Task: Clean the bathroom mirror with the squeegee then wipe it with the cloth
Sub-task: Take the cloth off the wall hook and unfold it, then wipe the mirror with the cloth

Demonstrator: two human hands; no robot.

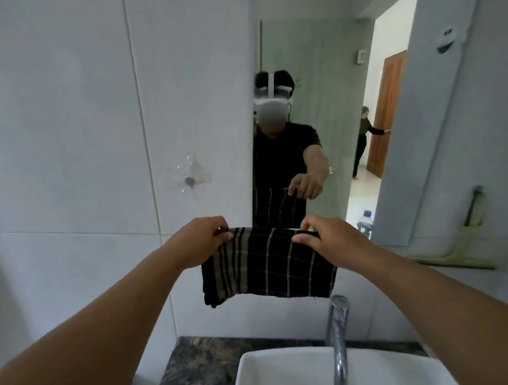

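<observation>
A black cloth with pale stripes hangs stretched between my two hands, in front of the lower left corner of the mirror. My left hand pinches its upper left corner. My right hand pinches the upper right corner. The cloth's lower edge hangs free above the tap. A yellow-green squeegee leans against the wall on the right, its blade lying on the ledge, apart from both hands.
A chrome tap and a white basin stand below the cloth on a dark stone counter. White tiled wall with a small hook fills the left. The mirror reflects a doorway with a second person and a water bottle.
</observation>
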